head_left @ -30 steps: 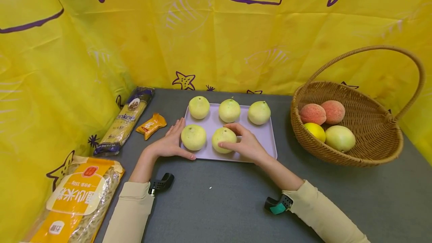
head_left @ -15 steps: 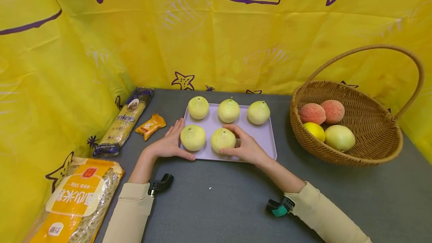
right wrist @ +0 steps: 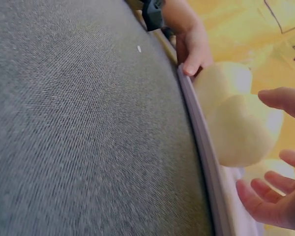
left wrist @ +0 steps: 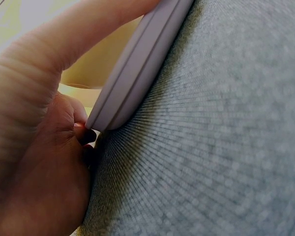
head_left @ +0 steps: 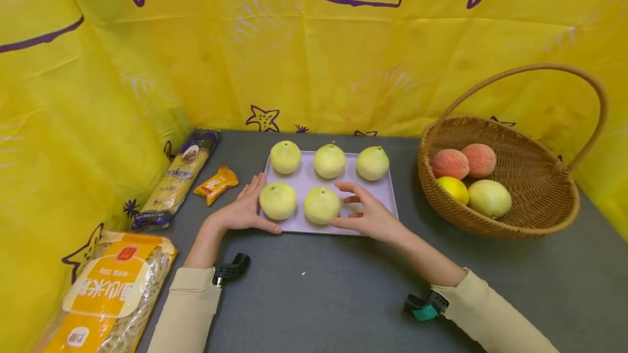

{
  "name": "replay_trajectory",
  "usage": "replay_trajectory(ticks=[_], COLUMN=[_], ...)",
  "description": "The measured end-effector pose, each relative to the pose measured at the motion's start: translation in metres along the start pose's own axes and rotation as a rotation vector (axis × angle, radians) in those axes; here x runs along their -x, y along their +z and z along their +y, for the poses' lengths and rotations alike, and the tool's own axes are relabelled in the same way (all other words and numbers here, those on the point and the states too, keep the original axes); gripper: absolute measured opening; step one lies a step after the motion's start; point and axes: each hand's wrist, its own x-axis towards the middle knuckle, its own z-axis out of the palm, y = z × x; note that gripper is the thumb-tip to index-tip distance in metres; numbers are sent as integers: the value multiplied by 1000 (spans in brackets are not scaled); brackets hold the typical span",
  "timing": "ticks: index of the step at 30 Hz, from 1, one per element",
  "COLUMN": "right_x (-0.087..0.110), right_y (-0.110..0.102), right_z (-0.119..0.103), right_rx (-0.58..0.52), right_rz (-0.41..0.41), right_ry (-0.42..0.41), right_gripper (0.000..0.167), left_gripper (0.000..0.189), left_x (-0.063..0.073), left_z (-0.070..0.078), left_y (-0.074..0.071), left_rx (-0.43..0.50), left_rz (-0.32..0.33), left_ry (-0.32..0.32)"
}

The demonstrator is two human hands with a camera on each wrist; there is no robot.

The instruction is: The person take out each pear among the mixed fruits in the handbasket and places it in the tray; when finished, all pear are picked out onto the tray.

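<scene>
A lilac tray [head_left: 382, 195] lies on the grey table, with pale yellow-green round fruits on it: three in the back row, two in front. My left hand [head_left: 239, 212] rests at the tray's front left corner, fingers straight along its left side and thumb on the front rim; the left wrist view shows that thumb [left wrist: 83, 32] at the rim. My right hand [head_left: 372, 215] is spread beside the front right fruit [head_left: 321, 206], its thumb tip near the fruit's lower side. In the right wrist view, a gap shows between the fingers and the fruit [right wrist: 243, 130].
On the right stands a wicker basket [head_left: 544, 189] with two peaches [head_left: 450, 164], a yellow fruit [head_left: 453, 190] and a pale green oval fruit [head_left: 489, 199]. To the left lie a noodle packet [head_left: 179, 176], an orange snack packet [head_left: 216, 184] and a larger orange-and-clear bag [head_left: 113, 287].
My right hand has let go of the front right fruit and drawn slightly to the right, its fingers spreading. That fruit stays on the tray. The left hand keeps its place.
</scene>
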Motion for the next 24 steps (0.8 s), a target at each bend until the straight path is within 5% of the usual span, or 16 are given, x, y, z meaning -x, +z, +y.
replay_trajectory(ticks=[24], right_x=[61], right_y=[-83], right_z=[-42], right_rx=[202], right_rz=[6], right_ry=[-77], right_gripper=[60], left_gripper=[142], left_x=[1], left_z=[0], left_y=[0], left_rx=[-1], left_rz=[8], left_ry=[-2])
